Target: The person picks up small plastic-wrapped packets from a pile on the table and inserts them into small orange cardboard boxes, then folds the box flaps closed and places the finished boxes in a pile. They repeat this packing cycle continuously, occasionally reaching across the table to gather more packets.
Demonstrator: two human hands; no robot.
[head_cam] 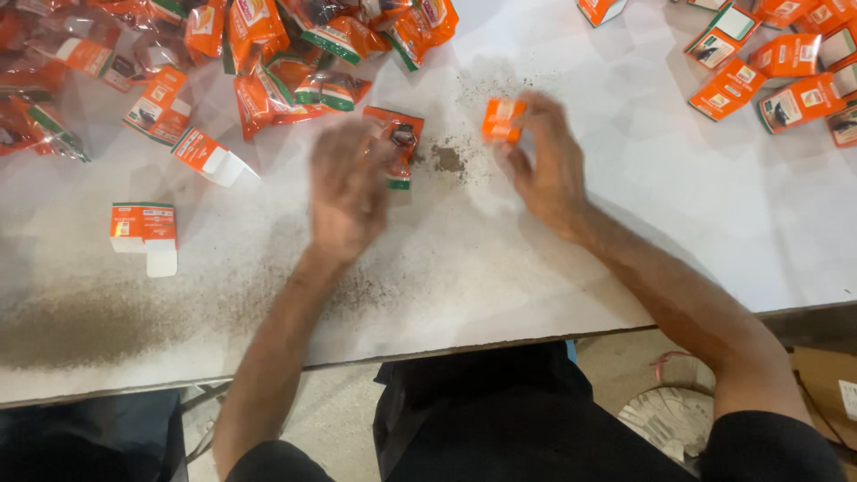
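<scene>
My left hand (346, 187) hovers over the white table (500, 268), blurred by motion, with its fingertips on an orange and green plastic sachet (399, 143); whether it grips the sachet is unclear. My right hand (544, 165) holds a small orange carton (503, 120) at its fingertips, just above the table. Between the two hands lies a patch of dark spilled powder (449, 159).
A heap of orange sachets (268, 62) fills the far left. Loose orange and white cartons (143, 228) lie at left, and several more cartons (786, 80) sit at the far right. Brown powder dusts the near left table edge (98, 330).
</scene>
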